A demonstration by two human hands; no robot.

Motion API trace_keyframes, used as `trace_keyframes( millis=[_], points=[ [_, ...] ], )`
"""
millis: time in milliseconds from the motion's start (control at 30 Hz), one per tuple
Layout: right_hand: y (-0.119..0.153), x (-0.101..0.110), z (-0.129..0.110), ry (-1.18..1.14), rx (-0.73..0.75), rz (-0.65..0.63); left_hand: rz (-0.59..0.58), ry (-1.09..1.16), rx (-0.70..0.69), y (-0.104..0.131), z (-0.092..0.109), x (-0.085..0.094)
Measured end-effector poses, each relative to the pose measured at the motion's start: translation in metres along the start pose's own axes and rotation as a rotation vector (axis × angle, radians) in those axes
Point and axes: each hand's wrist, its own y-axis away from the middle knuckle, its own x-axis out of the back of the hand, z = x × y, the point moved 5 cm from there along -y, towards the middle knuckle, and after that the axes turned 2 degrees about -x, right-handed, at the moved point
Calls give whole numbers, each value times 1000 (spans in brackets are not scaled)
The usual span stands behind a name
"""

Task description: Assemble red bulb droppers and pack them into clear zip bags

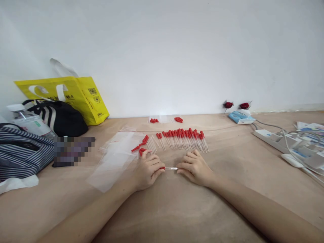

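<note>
Between my hands lies a clear glass dropper tube point(171, 168), held level just above or on the table. My left hand point(149, 170) pinches a red rubber bulb point(163, 168) at the tube's left end; most of the bulb is hidden by the fingers. At the other end, my right hand point(194, 168) is closed on the clear tube. Beyond the hands stretches a row of droppers with red bulbs point(182, 134). To its left are several bare glass tubes point(152, 144) and a few loose red bulbs point(143, 143) close to my left hand.
Clear plastic bags point(113, 158) lie left of my left arm. Small bags of red bulbs point(154, 120) rest by the wall. A yellow bag point(86, 98), bottle point(31, 121) and striped pouch point(25, 152) crowd the left; a power strip point(278, 145) and tissue pack point(241, 117) sit right.
</note>
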Motion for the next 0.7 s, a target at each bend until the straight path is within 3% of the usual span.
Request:
trace_keyframes(
  millis=[100,200,367,500,700],
  points=[
    [0,-2,-2,13,-11,-7,-6,-14,-8,0,-1,-1],
    [-3,-7,-1,21,-68,-9,87,-75,65,1,-10,1],
    [-23,-19,18,27,-446,24,257,-249,449,13,-46,15],
    [-53,-34,32,52,-709,8,205,-335,614,23,-67,21],
    [-87,-55,40,130,-841,-62,99,-430,627,26,-70,22]
  ],
)
